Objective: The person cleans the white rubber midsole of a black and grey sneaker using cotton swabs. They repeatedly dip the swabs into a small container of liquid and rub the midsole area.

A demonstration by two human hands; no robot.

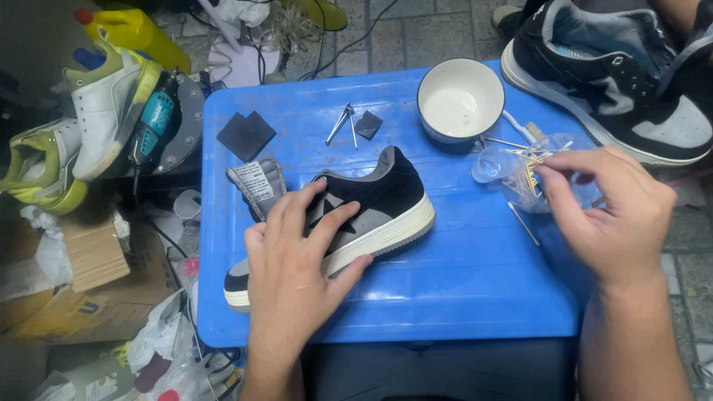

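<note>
My left hand (297, 256) lies flat on a black and grey sneaker (379, 197) with a white sole, pressing it onto a blue plastic table (460, 289). The shoe's tongue (256, 186) sticks out to the left. My right hand (605, 212) pinches thin wooden sticks (529, 167) that poke out of a clear plastic bag (520, 186) at the table's right side. One loose stick (523, 224) lies on the table just below the bag.
A white bowl (460, 100), metal tweezers (342, 122) and two dark square patches (245, 135) lie at the table's far side. A matching sneaker (609, 82) sits at top right. White and yellow shoes (89, 119), a teal rotary tool (152, 122), a yellow bottle and cardboard crowd the left floor.
</note>
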